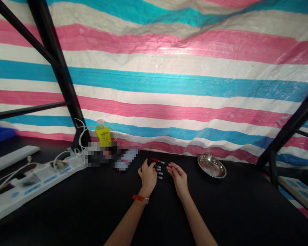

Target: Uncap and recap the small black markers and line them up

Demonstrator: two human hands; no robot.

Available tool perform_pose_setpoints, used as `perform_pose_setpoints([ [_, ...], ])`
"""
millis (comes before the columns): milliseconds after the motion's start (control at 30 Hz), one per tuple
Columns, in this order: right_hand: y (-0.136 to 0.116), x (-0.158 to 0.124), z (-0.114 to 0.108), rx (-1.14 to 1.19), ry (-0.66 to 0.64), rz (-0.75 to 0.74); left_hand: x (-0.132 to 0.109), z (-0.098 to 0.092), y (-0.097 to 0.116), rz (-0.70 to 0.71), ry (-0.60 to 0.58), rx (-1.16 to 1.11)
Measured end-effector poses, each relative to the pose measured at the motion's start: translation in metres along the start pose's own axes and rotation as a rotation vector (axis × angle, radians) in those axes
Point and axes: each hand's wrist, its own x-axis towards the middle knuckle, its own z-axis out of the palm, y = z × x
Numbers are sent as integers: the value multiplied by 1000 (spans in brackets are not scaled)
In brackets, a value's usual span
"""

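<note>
My left hand point(148, 178) is over the table, palm down, with its fingers spread and nothing visible in its grip. It covers the left ends of several dark pens with pale bands point(159, 173), lying in a column. Beyond them lies a red pen point(157, 160), close to my left fingertips; whether I touch any is unclear. To the right of the pens, my right hand point(179, 178) is turned partly palm up. Its thumb and fingers are curled together, and anything between them is too small to make out. A red band point(140, 197) circles my left wrist.
A shallow metal bowl point(212, 166) stands right of my hands. Left are a partly blurred phone-like slab point(127, 159), a yellow bottle point(103, 134) and a white power strip point(41, 188) with cables. Black frame posts and a striped sheet point(169, 109) bound the black table point(159, 218).
</note>
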Motion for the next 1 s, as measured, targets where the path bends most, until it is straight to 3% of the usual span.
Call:
perform_pose_setpoints([
  [133,1,-2,0,-125,53,-88,0,-3,2,83,46,-35],
  [233,-1,-6,2,-223,65,-129,-1,-12,11,280,106,-123],
  [333,-4,-10,4,-296,60,-152,-5,-21,23,489,50,-212],
  [433,-6,-12,4,-354,51,-222,-9,-25,32,611,-58,-253],
  [633,-6,-15,2,-489,15,-311,-10,-27,34,601,-133,-264],
  [833,-7,-14,-6,-787,117,-416,-10,-27,34,569,-194,-209],
  [1000,-5,-11,-9,-842,53,-436,-10,-28,34,579,-223,-211],
])
